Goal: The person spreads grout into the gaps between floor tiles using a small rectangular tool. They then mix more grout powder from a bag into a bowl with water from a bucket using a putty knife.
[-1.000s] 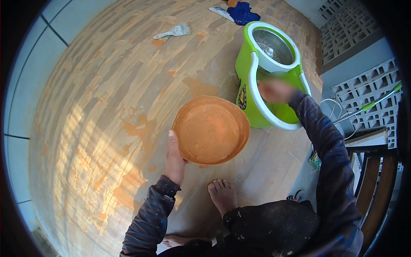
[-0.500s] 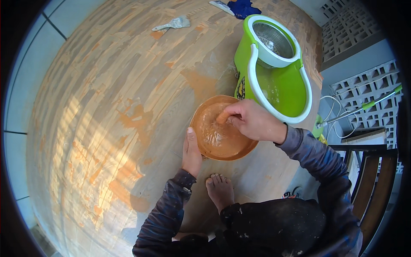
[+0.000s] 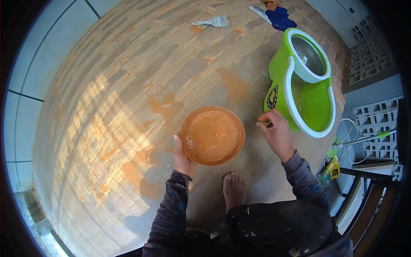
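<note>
A round, shallow bowl [image 3: 241, 147], coated with wet orange-brown paste, is in front of me above the floor. My left hand [image 3: 183, 159] grips its left side, thumb up at the rim and the other fingers hidden underneath. Orange paste [image 3: 212, 130] covers the bottom, with a wet shine at the lower left. To the right of the bowl and apart from it is my right hand [image 3: 276, 133], its fingers loosely curled. Orange paste coats its fingertips; a small gap shows between thumb and forefinger, and I see nothing held there.
A green mop bucket [image 3: 278, 64] with white rim and metal spin basket stands at the right. Beyond lie a paintbrush [image 3: 216, 21], a flat white tool [image 3: 260, 15] and a dark blue cloth [image 3: 281, 18]. Orange smears [image 3: 165, 103] mark the wood-look floor. A mop handle [image 3: 368, 139] leans far right.
My right hand has come out of the paste and moved right, away from the bowl. My left hand still holds the bowl. The view has shifted, so the surroundings sit further right and lower.
</note>
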